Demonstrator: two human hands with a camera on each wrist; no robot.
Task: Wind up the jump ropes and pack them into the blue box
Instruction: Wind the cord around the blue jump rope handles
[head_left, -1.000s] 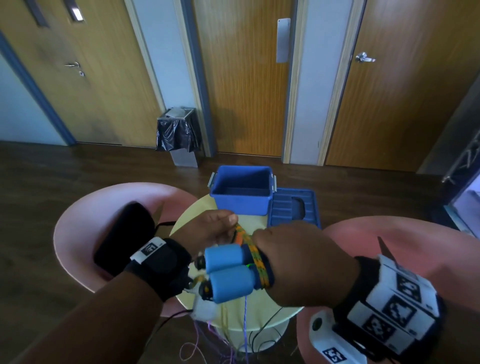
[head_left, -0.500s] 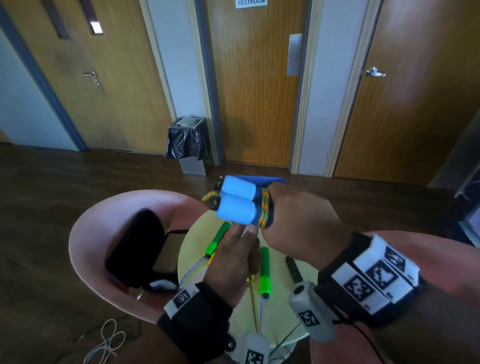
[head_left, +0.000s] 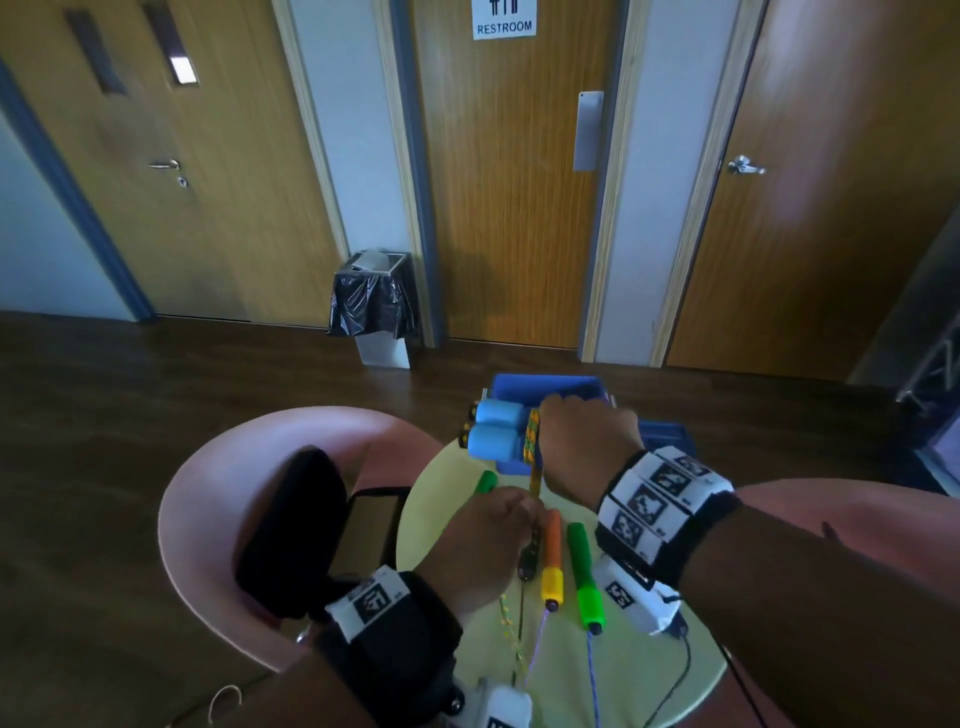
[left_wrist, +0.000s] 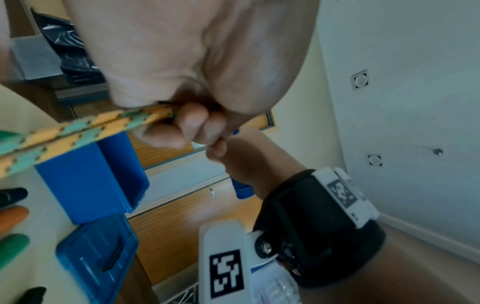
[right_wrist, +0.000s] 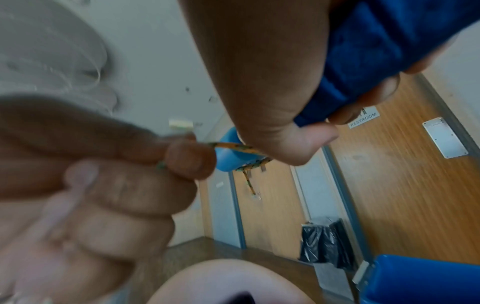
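Note:
My right hand (head_left: 584, 447) grips two light-blue foam handles (head_left: 496, 432) of a jump rope, side by side, in front of the open blue box (head_left: 545, 387). Orange-and-green braided rope (head_left: 532, 441) is wound round the handles. A strand runs down to my left hand (head_left: 493, 540), which pinches the rope (left_wrist: 85, 131) between thumb and fingers. In the right wrist view the right hand's fingers (right_wrist: 379, 90) curl round the dark blue handle part (right_wrist: 376, 51). On the yellow table (head_left: 561, 670) lie an orange-yellow handle (head_left: 551, 556) and green handles (head_left: 584, 577).
The blue lid (head_left: 667, 436) lies to the right of the box. A pink chair (head_left: 208, 493) with a black bag (head_left: 291, 525) stands at the left, another pink chair (head_left: 831, 519) at the right. A bin (head_left: 371, 306) stands by the wooden doors.
My right hand has carried the blue handles up and away toward the box. My left hand has dropped back toward me, pulling the rope strand taut below the handles.

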